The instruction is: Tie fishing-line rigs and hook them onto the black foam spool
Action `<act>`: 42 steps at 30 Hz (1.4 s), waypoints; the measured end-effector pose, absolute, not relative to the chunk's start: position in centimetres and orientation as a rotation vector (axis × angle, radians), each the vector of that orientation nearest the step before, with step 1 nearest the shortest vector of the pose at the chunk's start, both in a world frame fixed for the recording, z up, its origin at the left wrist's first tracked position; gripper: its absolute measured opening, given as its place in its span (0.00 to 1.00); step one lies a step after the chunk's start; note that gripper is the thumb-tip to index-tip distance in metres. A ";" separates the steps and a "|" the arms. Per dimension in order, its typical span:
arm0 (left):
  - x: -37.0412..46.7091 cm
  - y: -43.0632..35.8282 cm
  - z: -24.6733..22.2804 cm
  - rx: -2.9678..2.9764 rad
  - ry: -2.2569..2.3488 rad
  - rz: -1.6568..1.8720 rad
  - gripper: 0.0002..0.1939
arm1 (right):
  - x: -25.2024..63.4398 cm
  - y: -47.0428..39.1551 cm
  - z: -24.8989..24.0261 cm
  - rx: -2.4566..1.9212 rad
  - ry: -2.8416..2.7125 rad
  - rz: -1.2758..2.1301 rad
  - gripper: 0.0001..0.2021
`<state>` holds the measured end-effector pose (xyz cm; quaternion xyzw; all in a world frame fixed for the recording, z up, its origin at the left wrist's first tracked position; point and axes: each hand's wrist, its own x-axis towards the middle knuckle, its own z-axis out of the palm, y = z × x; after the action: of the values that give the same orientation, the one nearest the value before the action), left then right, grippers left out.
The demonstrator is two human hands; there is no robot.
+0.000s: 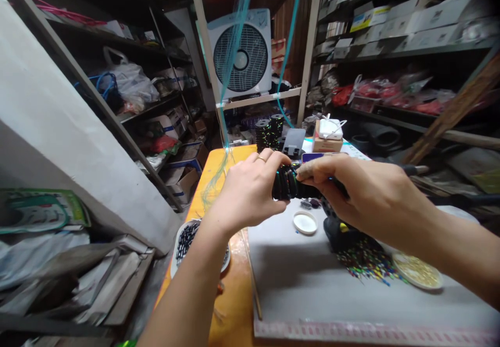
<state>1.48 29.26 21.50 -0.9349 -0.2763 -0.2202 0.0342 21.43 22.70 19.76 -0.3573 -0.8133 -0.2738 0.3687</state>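
Observation:
Over the table, a black ribbed spool point(289, 183) with shiny coloured specks lies sideways between my hands. My left hand point(253, 180) is wrapped round its left end, thumb below and fingers on top. The thumb and fingers of my right hand point(351, 183) close on its right part; what the fingertips pinch there is too small to make out. Upright behind them stand similar black ribbed spools point(269, 133). Under the right hand lies a pile of small multicoloured pieces point(365, 261), beside a dish point(433, 286) of gold-coloured bits. A small white lid point(305, 223) rests below the spool.
A white bowl point(174, 263) of dark metallic pieces stands on the orange tabletop point(234, 305) at left. Teal strands point(230, 71) hang before a box fan point(240, 58). A white device point(330, 128) sits on a small box at the back. Loaded shelves flank the table.

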 end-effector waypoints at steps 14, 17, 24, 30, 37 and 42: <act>1.5 29.2 21.5 -2.849 -0.860 -0.664 0.24 | 21.1 22.2 19.4 -0.702 -2.243 -1.052 0.08; 1.5 29.2 21.5 -2.838 -0.859 -0.665 0.23 | 21.3 22.2 19.3 -0.627 -2.265 -1.118 0.09; 1.6 29.1 21.5 -2.826 -0.868 -0.672 0.24 | 22.6 20.1 16.1 -0.871 -2.376 -1.171 0.19; 1.5 29.0 21.2 -2.798 -0.867 -0.699 0.25 | 24.9 15.8 9.4 -1.205 -2.407 -0.626 0.22; 2.0 27.8 21.4 -2.745 -0.794 -0.562 0.35 | 26.2 14.4 5.5 -1.508 -2.227 -0.253 0.07; 3.7 27.1 20.8 -2.714 -0.646 -0.597 0.36 | 25.7 14.4 4.6 -1.542 -2.131 -0.150 0.09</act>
<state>3.73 27.13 20.85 -0.9414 -0.2241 -0.2069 0.1436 25.68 14.44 4.56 -0.5664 -0.7831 -0.0550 0.2508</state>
